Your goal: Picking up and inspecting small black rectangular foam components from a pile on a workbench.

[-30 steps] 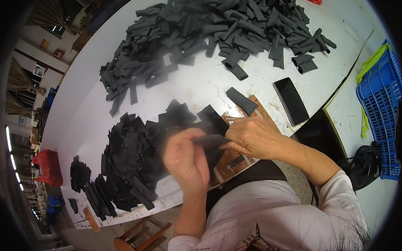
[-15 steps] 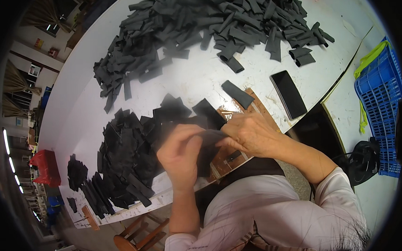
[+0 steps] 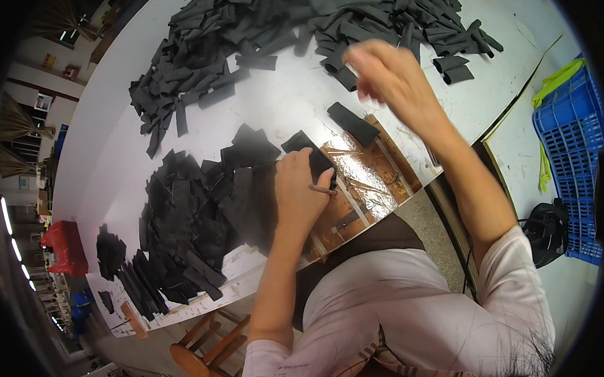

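Note:
My left hand (image 3: 301,187) rests at the right end of a heap of flat black fabric pieces (image 3: 188,218). Its fingertips touch a black piece (image 3: 303,141) there, and a thin brown stick-like thing (image 3: 322,189) is held at the thumb. Raised over the table, my right hand (image 3: 392,78) is somewhat blurred, its fingers apart and nothing visible in them. Just beyond it spreads a large pile of dark grey fabric tubes (image 3: 254,27). One more tube (image 3: 353,124) lies at the top of a brown wooden board (image 3: 362,184) covered with shiny tape.
A blue plastic basket (image 3: 569,151) with a yellow-green strap stands at the right, a black bag (image 3: 546,233) beside it. A red bag (image 3: 67,247) is at the far left of the white table (image 3: 110,148). Below the edge is a wooden stool (image 3: 203,354).
My hands were together over the board with a dark piece between them. The right has swung up and away toward the pile; the left has moved onto the black pieces. My forearm now covers the phone.

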Demonstrator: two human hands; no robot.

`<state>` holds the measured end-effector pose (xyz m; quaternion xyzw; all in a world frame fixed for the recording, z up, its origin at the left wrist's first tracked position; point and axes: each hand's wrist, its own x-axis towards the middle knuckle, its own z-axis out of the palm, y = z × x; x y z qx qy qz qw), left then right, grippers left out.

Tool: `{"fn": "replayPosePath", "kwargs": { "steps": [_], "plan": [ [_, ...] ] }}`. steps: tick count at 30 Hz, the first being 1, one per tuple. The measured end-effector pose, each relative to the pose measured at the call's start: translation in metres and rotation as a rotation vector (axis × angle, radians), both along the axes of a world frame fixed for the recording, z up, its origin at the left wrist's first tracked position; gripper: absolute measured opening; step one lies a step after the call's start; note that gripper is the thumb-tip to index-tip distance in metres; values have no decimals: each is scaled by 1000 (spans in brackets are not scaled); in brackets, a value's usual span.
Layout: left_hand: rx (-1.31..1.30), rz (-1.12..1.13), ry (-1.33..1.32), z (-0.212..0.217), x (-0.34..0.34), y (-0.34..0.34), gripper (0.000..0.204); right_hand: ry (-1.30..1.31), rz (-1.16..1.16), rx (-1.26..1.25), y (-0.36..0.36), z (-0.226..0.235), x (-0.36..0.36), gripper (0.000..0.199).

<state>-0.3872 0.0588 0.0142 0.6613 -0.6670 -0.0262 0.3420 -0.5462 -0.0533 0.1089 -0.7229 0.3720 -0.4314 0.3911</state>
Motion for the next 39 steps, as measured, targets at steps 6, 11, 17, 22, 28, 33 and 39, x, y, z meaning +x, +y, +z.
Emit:
{"fn": "replayPosePath", "kwargs": {
  "steps": [6, 11, 17, 22, 28, 33, 39],
  "plan": [
    [370, -91, -371, -20, 2, -3, 5, 0, 242, 536, 74, -48, -19, 36],
    [-134, 21, 32, 0, 14, 10, 13, 126, 404, 551, 112, -62, -13, 34],
    [-84, -181, 119, 53, 33, 76, 19, -345, 587, 1242, 130, -68, 30, 31],
    [-125, -182, -33, 55, 31, 110, 20, -742, 485, 1490, 133, -74, 56, 17],
    [90, 105, 1716, 37, 29, 126, 26, -813, 373, 1450, 135, -71, 65, 14],
    [142, 60, 1671, 35, 25, 128, 25, -815, 441, 1438, 136, -74, 63, 15],
    [120, 204, 1326, 38, 19, 128, 16, -816, 464, 1476, 137, -71, 64, 16]
  ]
}}
